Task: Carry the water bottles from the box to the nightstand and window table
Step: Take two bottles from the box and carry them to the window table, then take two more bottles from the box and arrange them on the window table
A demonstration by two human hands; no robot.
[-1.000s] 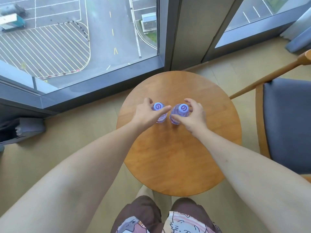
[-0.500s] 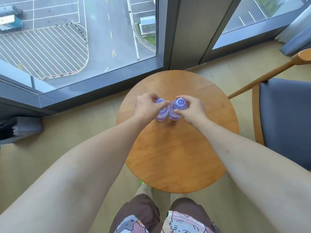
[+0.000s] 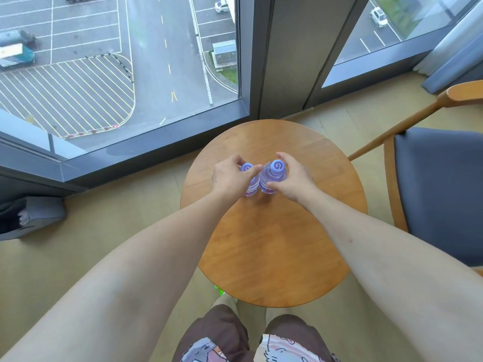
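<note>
Our left grip (image 3: 231,176) is holding the left water bottle (image 3: 249,178), and our right grip (image 3: 292,178) is holding the right water bottle (image 3: 271,176). Both bottles are standing up, side by side and touching, on the round wooden desk (image 3: 274,244) by the window (image 3: 117,61).

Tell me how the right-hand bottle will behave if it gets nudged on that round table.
The right bottle stands upright, tall over a narrow base, so it would probably tip rather than slide. It stands close against the left bottle and may knock it over. Being round, it would likely roll across the smooth table.
</note>
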